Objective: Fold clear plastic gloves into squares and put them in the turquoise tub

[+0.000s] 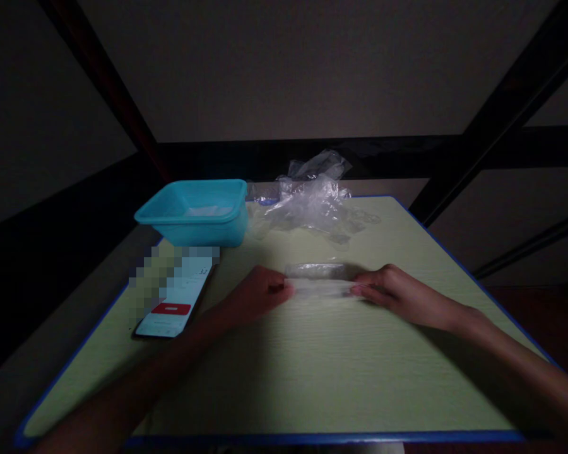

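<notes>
Between my two hands, low over the table, stretches a folded strip of thin clear plastic film (320, 288). My left hand (265, 291) pinches its left end, and my right hand (385, 289) pinches the right end. A second layer of clear film shows just behind the whitish folded edge. Whether it is a bag or a glove I cannot tell. Beyond my hands lies a crumpled heap of clear thin plastic (310, 202), loose and shiny, at the back of the table.
A turquoise plastic basin (201, 230) with white, paper-like pieces inside stands at the back left. In front of it lies a phone (175, 296), its screen lit and partly pixelated. The pale table (341, 378) has a blue rim. A wall and dark bars rise behind it.
</notes>
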Motion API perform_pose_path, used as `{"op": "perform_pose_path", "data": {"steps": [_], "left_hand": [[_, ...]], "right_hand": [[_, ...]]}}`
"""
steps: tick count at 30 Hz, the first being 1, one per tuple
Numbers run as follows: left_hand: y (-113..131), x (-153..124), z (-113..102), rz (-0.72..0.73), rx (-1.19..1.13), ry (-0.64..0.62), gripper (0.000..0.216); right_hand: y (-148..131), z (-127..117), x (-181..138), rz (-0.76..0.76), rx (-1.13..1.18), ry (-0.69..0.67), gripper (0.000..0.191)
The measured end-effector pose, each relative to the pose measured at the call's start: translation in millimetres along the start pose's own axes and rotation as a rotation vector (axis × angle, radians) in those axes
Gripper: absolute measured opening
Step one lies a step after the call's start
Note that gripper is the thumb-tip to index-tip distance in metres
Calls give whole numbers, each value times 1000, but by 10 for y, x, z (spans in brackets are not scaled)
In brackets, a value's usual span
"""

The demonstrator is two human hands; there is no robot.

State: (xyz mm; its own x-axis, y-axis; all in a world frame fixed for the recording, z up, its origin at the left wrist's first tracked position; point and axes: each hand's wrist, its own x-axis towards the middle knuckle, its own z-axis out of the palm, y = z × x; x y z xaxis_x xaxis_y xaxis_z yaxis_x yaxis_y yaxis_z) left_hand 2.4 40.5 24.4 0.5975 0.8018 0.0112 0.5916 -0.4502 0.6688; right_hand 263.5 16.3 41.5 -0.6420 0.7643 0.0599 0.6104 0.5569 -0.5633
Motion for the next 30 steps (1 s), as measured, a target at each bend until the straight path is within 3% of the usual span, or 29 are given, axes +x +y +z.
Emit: {"op": "perform_pose_path", "data": {"steps": [5, 9, 19, 30], "left_hand": [[-1, 148, -58, -151, -228, -57, 23], [-24, 235, -51, -206, -259, -68, 23], [-17, 292, 3, -323, -303, 12, 21], [-37, 317, 92, -391, -439, 149, 17]], "right_hand": [[120, -57, 162, 65, 208, -52, 42], [188, -26, 236, 112, 310, -77, 35], [230, 107, 258, 281, 508, 43, 15], [140, 97, 208, 496, 593, 158, 37]]}}
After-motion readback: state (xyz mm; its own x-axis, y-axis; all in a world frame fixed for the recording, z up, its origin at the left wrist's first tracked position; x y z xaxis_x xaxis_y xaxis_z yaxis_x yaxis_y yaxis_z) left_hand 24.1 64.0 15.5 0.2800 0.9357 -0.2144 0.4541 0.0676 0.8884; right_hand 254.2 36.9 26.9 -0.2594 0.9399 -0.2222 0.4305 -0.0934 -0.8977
